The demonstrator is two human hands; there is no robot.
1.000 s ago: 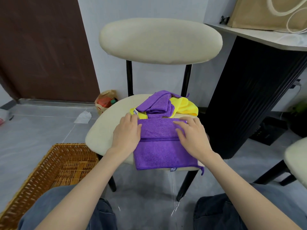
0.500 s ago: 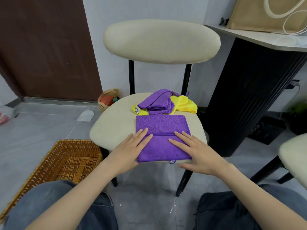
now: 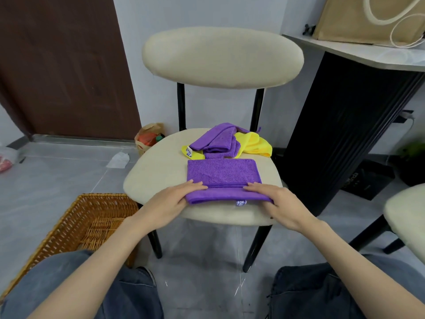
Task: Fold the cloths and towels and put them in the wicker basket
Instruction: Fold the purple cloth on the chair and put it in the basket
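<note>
A folded purple cloth [image 3: 222,173] lies flat on the front of the cream chair seat [image 3: 156,178]. My left hand [image 3: 174,199] pinches its near left corner, fingers on top and thumb hidden beneath. At the near right corner my right hand [image 3: 273,199] holds the cloth the same way. Behind it, a crumpled purple cloth [image 3: 216,140] lies on a yellow cloth [image 3: 255,146] at the back of the seat. The wicker basket [image 3: 76,229] stands on the floor at the lower left, with no cloth visible in it.
A black ribbed table base [image 3: 340,125] stands right of the chair, with a tan bag [image 3: 368,19] on the tabletop. A second chair seat [image 3: 407,215] juts in at the right edge. A paper bag [image 3: 149,139] and a tissue [image 3: 118,160] lie on the floor.
Both hands slid from the cloth's middle toward me to its near edge and took hold of the near corners. The cloth now lies smoothed flat.
</note>
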